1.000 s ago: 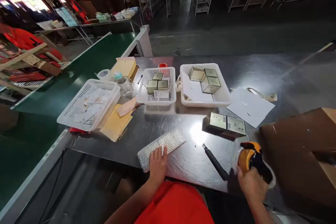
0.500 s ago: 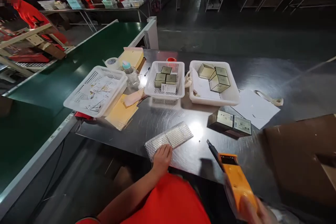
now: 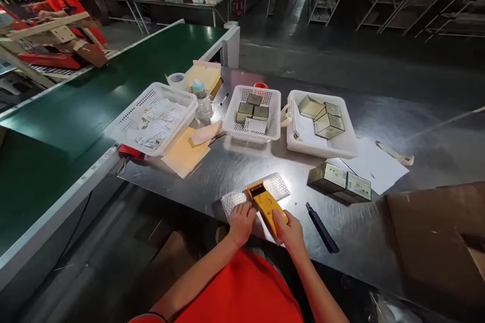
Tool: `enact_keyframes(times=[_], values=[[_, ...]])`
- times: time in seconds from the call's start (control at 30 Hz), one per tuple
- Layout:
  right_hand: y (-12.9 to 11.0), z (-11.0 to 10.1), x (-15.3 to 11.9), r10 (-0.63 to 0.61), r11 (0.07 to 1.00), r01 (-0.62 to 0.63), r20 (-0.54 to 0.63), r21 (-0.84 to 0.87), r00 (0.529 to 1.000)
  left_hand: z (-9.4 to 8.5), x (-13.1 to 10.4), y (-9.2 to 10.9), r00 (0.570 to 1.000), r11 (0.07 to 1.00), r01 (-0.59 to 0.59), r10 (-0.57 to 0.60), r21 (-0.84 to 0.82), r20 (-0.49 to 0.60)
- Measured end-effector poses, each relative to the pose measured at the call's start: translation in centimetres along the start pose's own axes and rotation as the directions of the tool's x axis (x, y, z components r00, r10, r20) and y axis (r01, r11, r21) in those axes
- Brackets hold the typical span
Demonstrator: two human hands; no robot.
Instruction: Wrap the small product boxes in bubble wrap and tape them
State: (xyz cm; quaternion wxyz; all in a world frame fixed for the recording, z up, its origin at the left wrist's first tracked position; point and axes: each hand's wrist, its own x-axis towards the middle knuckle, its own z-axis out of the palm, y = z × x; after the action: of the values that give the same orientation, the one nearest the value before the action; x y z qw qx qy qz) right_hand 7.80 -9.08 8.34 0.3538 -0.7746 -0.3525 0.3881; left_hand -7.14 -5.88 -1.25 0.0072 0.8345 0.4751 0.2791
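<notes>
A clear bubble-wrap packet (image 3: pixel 278 185) lies flat on the metal table near its front edge. My left hand (image 3: pixel 241 221) presses on the packet's near left part, fingers bent together over it. In my right hand (image 3: pixel 290 229) is a yellow handheld tool (image 3: pixel 268 208) with a dark opening at its head; its exact kind does not show. The tool's head rests over the middle of the packet, close beside my left fingers. To the right of my right hand, a black box cutter (image 3: pixel 322 228) lies on the table.
White baskets hold papers (image 3: pixel 161 120) and small boxes (image 3: pixel 254 111); a white tray (image 3: pixel 322 149) holds more boxes. Two boxes (image 3: pixel 341 182) stand right of the packet. Yellow envelopes (image 3: pixel 185 154) lie left, a brown carton (image 3: pixel 435 232) right. A green conveyor (image 3: pixel 125 86) runs along the left.
My right hand has brought the yellow tool leftward from the right side onto the bubble-wrap packet. My left hand stays on the packet. The whole box cutter now shows. The camera view has shifted slightly.
</notes>
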Motion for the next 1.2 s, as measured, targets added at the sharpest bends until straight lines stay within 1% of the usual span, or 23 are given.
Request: enact_keyframes(times=[0.07, 0.1, 0.2, 0.27, 0.33, 0.43, 0.5, 0.57, 0.6, 0.67, 0.7, 0.73, 0.77, 0.8, 0.83, 0.87, 0.9, 0.97, 1.03, 1.1, 1.13, 1.17, 1.2], values=[[-0.4, 0.2, -0.1, -0.01, 0.999, 0.01, -0.019, -0.031, 1.0, -0.4, 1.0, -0.3, 0.989, 0.99, 0.121, -0.127, 0.078, 0.073], [-0.7, 0.4, -0.1, -0.016, 0.999, 0.014, -0.029, -0.049, 0.999, -0.6, 1.6, -0.5, 0.976, 0.982, 0.156, -0.17, 0.108, 0.139], [-1.3, 0.7, 0.0, 0.004, 0.997, -0.007, -0.042, -0.077, 0.999, -1.0, 3.5, -1.5, 0.916, 0.98, 0.159, -0.19, 0.116, 0.353], [-0.5, 0.4, -0.6, 0.036, 0.998, -0.037, -0.02, -0.056, 0.999, -1.3, 4.5, -1.9, 0.887, 0.977, 0.169, -0.207, 0.127, 0.412], [1.9, -0.3, -2.1, 0.046, 0.999, -0.046, 0.009, -0.018, 0.999, -1.8, 5.1, -1.8, 0.868, 0.972, 0.175, -0.228, 0.158, 0.44], [7.5, -1.9, -5.6, 0.051, 0.998, -0.051, -0.009, 0.044, 0.999, -2.5, 5.5, -1.1, 0.831, 0.971, 0.144, -0.222, 0.189, 0.51], [11.2, -2.6, -7.6, 0.1, 0.994, -0.099, -0.019, 0.052, 0.995, -2.8, 5.8, -0.5, 0.801, 0.973, 0.112, -0.208, 0.201, 0.561], [13.6, -2.4, -8.5, 0.128, 0.991, -0.127, -0.022, 0.033, 0.992, -2.8, 6.7, -0.8, 0.771, 0.972, 0.098, -0.209, 0.212, 0.602], [14.0, -1.9, -8.3, 0.124, 0.992, -0.124, -0.024, 0.026, 0.992, -2.9, 7.5, -1.5, 0.749, 0.974, 0.103, -0.211, 0.204, 0.629], [13.3, -0.4, -7.0, 0.091, 0.995, -0.091, -0.027, 0.034, 0.995, -3.0, 10.2, -4.0, 0.659, 0.98, 0.133, -0.2, 0.15, 0.725], [12.2, 0.5, -5.9, 0.068, 0.997, -0.067, -0.024, 0.048, 0.997, -3.2, 12.0, -5.8, 0.589, 0.983, 0.16, -0.173, 0.096, 0.789], [10.9, 1.4, -4.6, 0.048, 0.997, -0.047, -0.017, 0.067, 0.999, -3.5, 13.9, -7.6, 0.484, 0.982, 0.185, -0.13, 0.044, 0.865], [9.3, 2.3, -3.1, 0.032, 0.996, -0.031, -0.006, 0.088, 0.999, -3.8, 15.7, -9.4, 0.449, 0.976, 0.218, -0.114, 0.015, 0.886], [7.8, 3.2, -1.7, 0.02, 0.994, -0.02, 0.003, 0.107, 1.0, -4.1, 17.3, -10.9, 0.492, 0.969, 0.245, -0.158, 0.038, 0.856], [6.3, 3.9, -0.5, 0.012, 0.993, -0.013, 0.007, 0.12, 1.0, -4.5, 18.4, -11.9, 0.519, 0.966, 0.25, -0.196, 0.072, 0.832], [5.0, 4.6, 0.6, 0.009, 0.992, -0.01, 0.006, 0.129, 1.0, -4.6, 18.9, -12.5, 0.556, 0.963, 0.251, -0.225, 0.096, 0.8], [4.0, 5.2, 1.4, 0.007, 0.991, -0.008, 0.003, 0.133, 1.0, -4.7, 18.8, -12.6, 0.587, 0.965, 0.235, -0.237, 0.118, 0.774], [3.1, 5.9, 2.2, -0.003, 0.991, 0.003, -0.001, 0.137, 1.0, -4.1, 17.1, -11.5, 0.619, 0.979, 0.149, -0.203, 0.141, 0.759], [3.4, 6.1, 1.9, -0.005, 0.99, 0.005, 0.004, 0.142, 1.0, -3.1, 14.3, -9.6, 0.654, 0.978, 0.001, -0.157, 0.207, 0.74], [4.7, 5.8, 0.8, 0.005, 0.99, -0.006, 0.004, 0.138, 1.0, -2.1, 12.3, -8.3, 0.708, 0.957, -0.077, -0.145, 0.279, 0.691], [5.5, 5.5, 0.1, 0.012, 0.991, -0.011, 0.0, 0.13, 1.0, -1.6, 12.0, -8.1, 0.723, 0.953, -0.081, -0.145, 0.292, 0.675], [6.4, 5.2, -0.6, 0.016, 0.993, -0.015, -0.003, 0.12, 1.0, -1.3, 12.2, -8.4, 0.724, 0.958, -0.068, -0.145, 0.279, 0.674], [7.2, 4.9, -1.3, 0.02, 0.994, -0.019, -0.005, 0.111, 1.0, -1.1, 13.0, -9.1, 0.708, 0.97, -0.042, -0.141, 0.241, 0.692]])
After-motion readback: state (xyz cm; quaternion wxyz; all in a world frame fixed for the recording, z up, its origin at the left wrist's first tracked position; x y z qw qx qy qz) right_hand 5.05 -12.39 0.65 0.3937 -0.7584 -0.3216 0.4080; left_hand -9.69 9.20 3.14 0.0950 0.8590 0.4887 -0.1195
